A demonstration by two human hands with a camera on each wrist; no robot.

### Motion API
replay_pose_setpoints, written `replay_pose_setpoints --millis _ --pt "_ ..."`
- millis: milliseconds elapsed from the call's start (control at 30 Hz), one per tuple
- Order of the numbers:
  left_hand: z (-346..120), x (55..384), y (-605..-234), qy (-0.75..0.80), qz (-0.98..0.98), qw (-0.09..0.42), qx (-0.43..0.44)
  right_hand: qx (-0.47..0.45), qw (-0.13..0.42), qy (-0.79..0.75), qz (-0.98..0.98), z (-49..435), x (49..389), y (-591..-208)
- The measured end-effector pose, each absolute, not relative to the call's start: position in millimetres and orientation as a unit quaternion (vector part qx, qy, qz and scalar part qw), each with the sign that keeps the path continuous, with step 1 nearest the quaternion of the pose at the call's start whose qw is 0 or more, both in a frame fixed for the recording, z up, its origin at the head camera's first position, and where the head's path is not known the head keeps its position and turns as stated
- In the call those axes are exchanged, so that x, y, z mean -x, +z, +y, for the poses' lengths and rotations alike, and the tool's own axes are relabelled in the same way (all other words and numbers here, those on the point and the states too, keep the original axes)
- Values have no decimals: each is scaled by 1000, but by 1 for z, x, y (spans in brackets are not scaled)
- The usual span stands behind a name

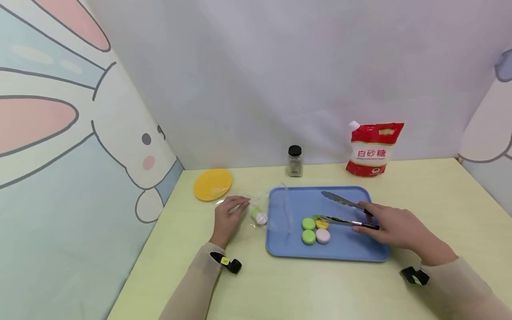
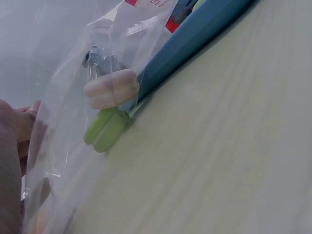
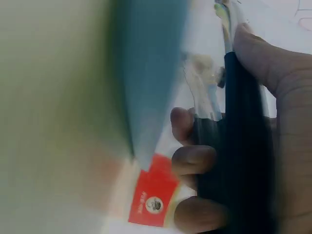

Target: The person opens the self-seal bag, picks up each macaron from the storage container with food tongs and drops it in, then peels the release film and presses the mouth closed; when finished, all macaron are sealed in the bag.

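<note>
My left hand (image 1: 229,218) pinches the edge of a clear plastic bag (image 2: 63,146) left of the blue tray (image 1: 328,257). Inside the bag, a pale pink macaron (image 2: 111,88) lies against a green macaron (image 2: 106,130). In my right hand (image 1: 402,229) is a pair of tongs (image 1: 340,198) with black handles, its arms spread apart over the tray. The lower arm's tip overlaps a yellow macaron (image 1: 322,225) in the head view. Beside that one sit two green macarons (image 1: 309,237) and a pale pink one (image 1: 322,236). The bag's mouth reaches over the tray's left edge.
Behind the bag lies a round yellow plate (image 1: 213,184). A small jar with a black lid (image 1: 295,162) stands near the back wall. At the back right is a red and white sugar pouch (image 1: 374,151). A rabbit-painted wall (image 1: 120,186) borders the table's left side.
</note>
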State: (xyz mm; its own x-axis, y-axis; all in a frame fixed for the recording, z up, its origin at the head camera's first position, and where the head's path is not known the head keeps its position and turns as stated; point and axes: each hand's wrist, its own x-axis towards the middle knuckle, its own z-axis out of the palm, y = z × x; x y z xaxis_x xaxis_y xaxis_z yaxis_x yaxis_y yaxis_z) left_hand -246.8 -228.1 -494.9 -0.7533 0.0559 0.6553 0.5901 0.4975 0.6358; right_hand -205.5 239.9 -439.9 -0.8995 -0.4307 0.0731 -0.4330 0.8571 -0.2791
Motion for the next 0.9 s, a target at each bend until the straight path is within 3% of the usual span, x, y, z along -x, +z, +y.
replay_pose_setpoints --millis 433,900 --pt "-228 245 -493 -467 -810 290 205 -262 115 161 -945 256 199 -471" --pt "-229 245 -495 -474 -807 286 207 -206 45 138 -968 249 200 -464"
